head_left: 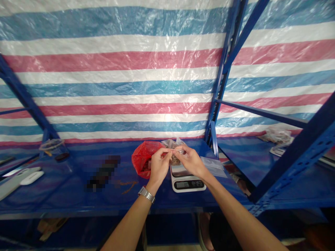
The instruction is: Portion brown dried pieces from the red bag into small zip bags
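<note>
Two hands meeting over a little white scale (190, 185): left hand (160, 164) and right hand (192, 162) each have a fingertip grip, pinched together on what looks like the top edge of a clear bag (175, 160) with brownish bits. Bag's toward the far side of the scale, just right of the red bag (136, 157); can't tell if its bottom touches the plate. Imo, with that pinch, match pressure on both sides, hold the edge level and lightly taut, and don't knock the flat plastic bags (213, 166) on the right.
</note>
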The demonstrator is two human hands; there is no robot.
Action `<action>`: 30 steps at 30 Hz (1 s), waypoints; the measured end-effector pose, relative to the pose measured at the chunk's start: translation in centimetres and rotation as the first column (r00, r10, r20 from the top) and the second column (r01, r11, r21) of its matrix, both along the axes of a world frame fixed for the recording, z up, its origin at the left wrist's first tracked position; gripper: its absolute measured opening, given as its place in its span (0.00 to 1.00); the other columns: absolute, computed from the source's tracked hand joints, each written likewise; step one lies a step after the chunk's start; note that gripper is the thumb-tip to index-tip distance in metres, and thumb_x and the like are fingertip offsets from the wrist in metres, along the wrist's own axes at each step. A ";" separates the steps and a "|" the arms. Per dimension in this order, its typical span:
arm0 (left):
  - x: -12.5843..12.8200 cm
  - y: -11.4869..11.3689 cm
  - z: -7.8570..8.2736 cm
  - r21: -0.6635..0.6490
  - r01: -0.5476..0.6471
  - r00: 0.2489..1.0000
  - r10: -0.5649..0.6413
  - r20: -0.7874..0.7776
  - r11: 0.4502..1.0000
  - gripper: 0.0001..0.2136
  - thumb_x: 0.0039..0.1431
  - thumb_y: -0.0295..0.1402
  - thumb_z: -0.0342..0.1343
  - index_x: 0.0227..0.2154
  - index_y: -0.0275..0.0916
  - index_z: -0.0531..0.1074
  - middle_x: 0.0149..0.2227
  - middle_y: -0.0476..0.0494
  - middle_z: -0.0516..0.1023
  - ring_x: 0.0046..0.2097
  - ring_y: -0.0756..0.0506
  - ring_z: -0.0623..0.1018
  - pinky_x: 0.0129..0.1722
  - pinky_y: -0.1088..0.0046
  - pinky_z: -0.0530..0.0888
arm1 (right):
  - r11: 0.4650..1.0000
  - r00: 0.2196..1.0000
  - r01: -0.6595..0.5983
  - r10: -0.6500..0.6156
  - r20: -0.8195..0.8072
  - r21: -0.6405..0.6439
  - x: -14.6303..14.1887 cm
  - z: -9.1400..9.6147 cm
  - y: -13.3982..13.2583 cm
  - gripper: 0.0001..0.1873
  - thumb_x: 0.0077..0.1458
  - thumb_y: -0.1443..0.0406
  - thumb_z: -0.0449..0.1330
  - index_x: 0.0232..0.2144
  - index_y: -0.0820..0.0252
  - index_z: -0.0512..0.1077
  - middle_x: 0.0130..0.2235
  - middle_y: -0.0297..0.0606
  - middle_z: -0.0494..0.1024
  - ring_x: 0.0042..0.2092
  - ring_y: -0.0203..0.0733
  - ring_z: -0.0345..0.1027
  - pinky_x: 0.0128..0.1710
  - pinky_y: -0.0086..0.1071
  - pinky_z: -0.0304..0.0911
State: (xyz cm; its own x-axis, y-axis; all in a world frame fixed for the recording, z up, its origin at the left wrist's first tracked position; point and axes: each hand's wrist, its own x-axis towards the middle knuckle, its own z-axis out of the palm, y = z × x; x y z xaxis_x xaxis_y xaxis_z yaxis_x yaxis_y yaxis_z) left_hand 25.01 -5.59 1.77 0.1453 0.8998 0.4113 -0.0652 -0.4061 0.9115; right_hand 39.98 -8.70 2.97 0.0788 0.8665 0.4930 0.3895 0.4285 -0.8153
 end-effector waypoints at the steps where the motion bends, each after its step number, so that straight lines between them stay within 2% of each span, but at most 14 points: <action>1: -0.1 0.0 0.0 -0.005 -0.002 1.000 0.003 0.003 1.000 0.09 0.58 0.38 0.62 0.33 0.37 0.81 0.37 0.43 0.84 0.40 0.44 0.81 0.42 0.70 0.73 | 1.000 1.000 -0.020 0.020 0.007 0.002 0.0 0.2 -0.2 0.16 0.60 0.53 0.62 0.38 0.59 0.79 0.40 0.41 0.84 0.42 0.46 0.76 0.45 0.39 0.69; 7: 0.2 -0.7 0.8 -0.042 0.013 1.000 -0.012 0.021 0.999 0.10 0.59 0.37 0.60 0.32 0.37 0.81 0.31 0.45 0.83 0.35 0.45 0.79 0.37 0.72 0.72 | 1.000 0.998 -0.021 0.021 0.058 0.002 0.3 1.0 -0.6 0.15 0.60 0.54 0.61 0.37 0.59 0.80 0.39 0.40 0.84 0.41 0.45 0.76 0.46 0.39 0.69; 9: 0.5 -1.0 1.3 -0.049 -0.001 0.999 0.003 0.046 0.999 0.13 0.63 0.40 0.57 0.38 0.37 0.82 0.37 0.43 0.84 0.39 0.45 0.80 0.40 0.72 0.73 | 0.999 0.998 0.035 -0.035 0.044 -0.001 1.0 1.3 -0.4 0.17 0.59 0.52 0.62 0.37 0.59 0.80 0.39 0.41 0.84 0.40 0.46 0.76 0.44 0.38 0.68; 11: 0.8 -1.3 1.6 -0.066 -0.065 0.994 0.070 0.082 0.996 0.19 0.68 0.43 0.51 0.50 0.38 0.79 0.45 0.41 0.84 0.44 0.44 0.80 0.44 0.70 0.74 | 0.986 0.986 0.165 -0.166 0.011 0.028 2.2 1.6 0.0 0.19 0.58 0.50 0.62 0.37 0.60 0.79 0.39 0.42 0.84 0.40 0.47 0.76 0.43 0.37 0.68; 13: 0.8 -1.3 1.7 -0.078 -0.164 0.981 0.171 0.095 0.983 0.21 0.72 0.44 0.45 0.57 0.39 0.74 0.49 0.40 0.82 0.47 0.44 0.80 0.49 0.68 0.74 | 0.937 0.939 0.343 -0.343 -0.011 0.066 4.0 2.0 0.6 0.21 0.58 0.49 0.61 0.37 0.60 0.78 0.39 0.44 0.84 0.40 0.48 0.76 0.44 0.38 0.68; 14: 0.7 -1.2 1.6 -0.071 -0.215 0.972 0.220 0.086 0.974 0.21 0.72 0.43 0.44 0.57 0.39 0.74 0.49 0.39 0.82 0.48 0.44 0.80 0.51 0.67 0.73 | 0.898 0.900 0.434 -0.435 -0.003 0.076 5.0 2.2 1.1 0.21 0.58 0.49 0.60 0.37 0.61 0.78 0.39 0.45 0.84 0.41 0.50 0.76 0.45 0.39 0.68; 16: 0.5 -0.9 1.5 -0.030 -0.299 0.952 0.300 0.060 0.954 0.20 0.73 0.41 0.43 0.53 0.39 0.76 0.47 0.39 0.82 0.49 0.44 0.79 0.54 0.66 0.72 | 0.800 0.797 0.598 -0.601 0.061 0.060 6.8 2.2 2.4 0.22 0.59 0.49 0.59 0.40 0.61 0.78 0.40 0.48 0.84 0.42 0.52 0.77 0.45 0.40 0.68; 18: 0.3 -0.6 1.3 0.016 -0.357 0.934 0.356 0.046 0.934 0.18 0.73 0.39 0.42 0.48 0.39 0.77 0.46 0.40 0.81 0.49 0.43 0.79 0.54 0.65 0.72 | 0.724 0.706 0.690 -0.677 0.206 0.012 7.9 1.7 3.9 0.23 0.61 0.50 0.56 0.44 0.61 0.78 0.43 0.51 0.83 0.44 0.54 0.77 0.44 0.41 0.68; 19: 0.2 -0.5 1.3 0.031 -0.375 0.926 0.374 0.045 0.926 0.18 0.73 0.38 0.42 0.46 0.39 0.77 0.46 0.40 0.81 0.49 0.43 0.78 0.55 0.65 0.71 | 0.719 0.692 0.695 -0.662 0.288 -0.016 8.2 1.2 4.8 0.23 0.61 0.50 0.55 0.45 0.61 0.78 0.43 0.52 0.83 0.44 0.54 0.77 0.43 0.40 0.67; 20: 0.2 -0.4 1.2 0.040 -0.387 0.922 0.385 0.046 0.921 0.17 0.73 0.38 0.42 0.45 0.39 0.76 0.46 0.40 0.80 0.50 0.43 0.78 0.55 0.64 0.71 | 0.740 0.705 0.671 -0.619 0.346 -0.044 8.2 0.7 5.6 0.21 0.61 0.51 0.56 0.43 0.60 0.79 0.42 0.51 0.84 0.43 0.53 0.78 0.42 0.40 0.67; 22: 0.4 -0.3 1.3 0.045 -0.392 0.920 0.390 0.045 0.919 0.17 0.73 0.37 0.42 0.43 0.40 0.76 0.46 0.40 0.80 0.50 0.43 0.77 0.56 0.64 0.70 | 0.812 0.766 0.574 -0.487 0.420 -0.105 8.0 -0.4 7.1 0.18 0.58 0.52 0.61 0.34 0.59 0.81 0.34 0.46 0.84 0.38 0.52 0.78 0.39 0.37 0.67; 24: 0.7 -0.3 1.4 0.039 -0.388 0.921 0.387 0.045 0.921 0.16 0.73 0.37 0.42 0.41 0.40 0.75 0.46 0.40 0.79 0.50 0.43 0.77 0.56 0.64 0.70 | 0.872 0.816 0.467 -0.361 0.452 -0.148 7.8 -1.0 8.1 0.19 0.58 0.51 0.61 0.28 0.59 0.80 0.30 0.43 0.83 0.36 0.51 0.79 0.37 0.36 0.67; 28: 1.1 -0.5 1.6 0.067 -0.388 0.922 0.385 0.047 0.919 0.15 0.73 0.35 0.42 0.40 0.40 0.74 0.44 0.40 0.78 0.49 0.43 0.76 0.54 0.65 0.70 | 0.921 0.857 0.335 -0.210 0.471 -0.199 9.8 0.0 7.5 0.26 0.66 0.53 0.49 0.36 0.62 0.82 0.38 0.45 0.85 0.39 0.50 0.79 0.40 0.37 0.69; 30: 1.1 -0.6 1.6 0.101 -0.390 0.921 0.388 0.038 0.915 0.14 0.72 0.34 0.42 0.39 0.40 0.74 0.43 0.41 0.77 0.48 0.43 0.76 0.53 0.65 0.70 | 0.932 0.861 0.267 -0.116 0.494 -0.246 11.9 0.9 5.9 0.18 0.61 0.57 0.56 0.38 0.60 0.83 0.40 0.43 0.86 0.40 0.50 0.79 0.42 0.36 0.70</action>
State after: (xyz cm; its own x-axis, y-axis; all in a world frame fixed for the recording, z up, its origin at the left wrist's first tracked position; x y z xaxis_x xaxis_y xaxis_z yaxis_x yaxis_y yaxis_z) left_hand 26.08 -6.21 3.39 -0.2150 0.8359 0.5050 0.1022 -0.4950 0.8628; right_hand 51.89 -2.79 3.91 0.0866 0.9678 0.2363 0.8022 0.0729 -0.5926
